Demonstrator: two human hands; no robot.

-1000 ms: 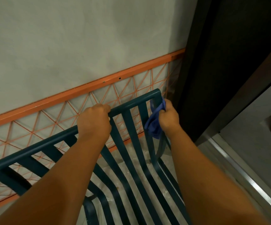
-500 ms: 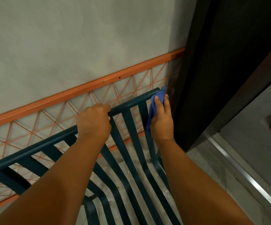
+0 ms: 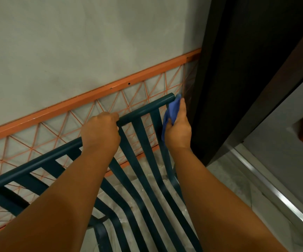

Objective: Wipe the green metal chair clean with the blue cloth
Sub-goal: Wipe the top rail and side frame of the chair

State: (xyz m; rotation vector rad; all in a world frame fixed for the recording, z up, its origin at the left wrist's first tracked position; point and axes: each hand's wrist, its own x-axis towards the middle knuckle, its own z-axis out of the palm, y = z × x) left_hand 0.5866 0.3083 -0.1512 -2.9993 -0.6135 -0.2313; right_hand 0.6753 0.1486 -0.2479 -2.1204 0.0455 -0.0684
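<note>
Chair (image 3: 143, 157) wiping is going on close to a grey wall (image 3: 74, 42) with an orange trellis (image 3: 96, 96) running along its lower part. Over on the left, the left hand (image 3: 100, 133) is curling fully round the top rail, knuckles up, gripping nothing but the metal and steadying the frame. That grip is doing useful work: keeping it firm should stop the chair from rocking or scraping toward the wall while the other side gets rubbed.

Moving right, the slats are fanning down from the rail toward the seat, with pale floor (image 3: 225, 179) showing between them. At the rail's right end, the right hand (image 3: 178, 130) is pressing the cloth (image 3: 172, 110) against the outermost upright, fingers folding loosely over the bunched blue fabric, thumb pinning it from the near side. The cloth is touching the corner where rail and upright meet.

To do this well, I think the hand should be wrapping the cloth right round the bar, then drawing it down in one long pass, since the back face is hidden from here. A dark door frame (image 3: 237, 88) is standing just beside the knuckles, so there is little room to swing.
</note>
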